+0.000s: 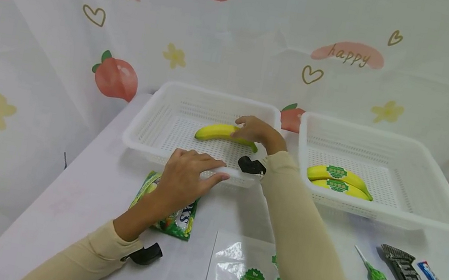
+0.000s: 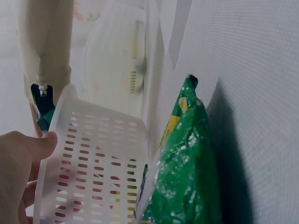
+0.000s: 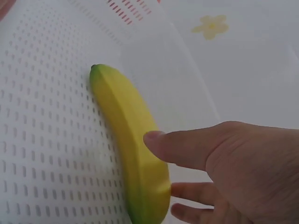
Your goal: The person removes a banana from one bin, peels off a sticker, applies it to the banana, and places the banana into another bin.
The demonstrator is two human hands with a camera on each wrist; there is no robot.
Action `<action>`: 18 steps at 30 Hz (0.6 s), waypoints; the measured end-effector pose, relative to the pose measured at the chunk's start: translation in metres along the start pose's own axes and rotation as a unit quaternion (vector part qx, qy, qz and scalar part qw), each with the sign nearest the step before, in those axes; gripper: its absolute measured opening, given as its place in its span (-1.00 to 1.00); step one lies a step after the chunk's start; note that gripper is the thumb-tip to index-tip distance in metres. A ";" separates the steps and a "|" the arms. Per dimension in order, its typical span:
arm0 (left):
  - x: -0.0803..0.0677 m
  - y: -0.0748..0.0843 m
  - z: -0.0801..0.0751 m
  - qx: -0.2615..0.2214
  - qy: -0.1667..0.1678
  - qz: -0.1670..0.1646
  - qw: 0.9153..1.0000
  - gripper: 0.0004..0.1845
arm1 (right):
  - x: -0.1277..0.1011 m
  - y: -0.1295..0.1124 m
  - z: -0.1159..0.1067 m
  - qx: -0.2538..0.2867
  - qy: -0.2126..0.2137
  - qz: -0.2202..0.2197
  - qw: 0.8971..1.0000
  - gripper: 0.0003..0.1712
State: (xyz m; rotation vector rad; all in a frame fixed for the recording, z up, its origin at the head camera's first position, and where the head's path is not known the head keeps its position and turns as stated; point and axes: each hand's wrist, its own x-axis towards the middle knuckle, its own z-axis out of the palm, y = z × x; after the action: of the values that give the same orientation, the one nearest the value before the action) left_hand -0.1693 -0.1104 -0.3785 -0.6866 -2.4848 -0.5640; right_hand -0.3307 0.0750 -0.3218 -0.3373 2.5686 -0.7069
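A yellow banana (image 1: 214, 132) with greenish ends lies in the left white basket (image 1: 144, 118). Over its right part reaches my right hand (image 1: 258, 132), fingers extended and spread. In the right wrist view the thumb overlaps the banana (image 3: 133, 135), and the other visible fingertips are right at its edge. My left hand (image 1: 186, 178) grips the basket's near rim. In the left wrist view its thumb is outside the basket wall (image 2: 93, 154), the fingers round the other side. Under the left hand lies a green snack bag (image 1: 183, 223), partly hidden by hand and wrist.
The right basket (image 1: 379, 207) holds bananas (image 1: 339, 180) with green stickers. A sheet of round green stickers (image 1: 228, 271) lies in front, partly behind the right sleeve. At right are a lollipop (image 1: 375, 275), a black packet (image 1: 404, 269) and small blue wrapped sweets (image 1: 429, 274).
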 end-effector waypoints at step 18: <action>0.000 -0.001 0.000 -0.001 0.000 0.001 1.000 -0.62 | -0.005 0.000 0.005 0.042 -0.031 0.048 0.997 -0.31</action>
State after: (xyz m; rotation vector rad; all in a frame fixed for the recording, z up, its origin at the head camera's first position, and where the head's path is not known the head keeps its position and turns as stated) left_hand -0.1702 -0.1109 -0.3787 -0.6898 -2.4835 -0.5646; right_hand -0.3243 0.0745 -0.3234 -0.2042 2.4702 -0.7548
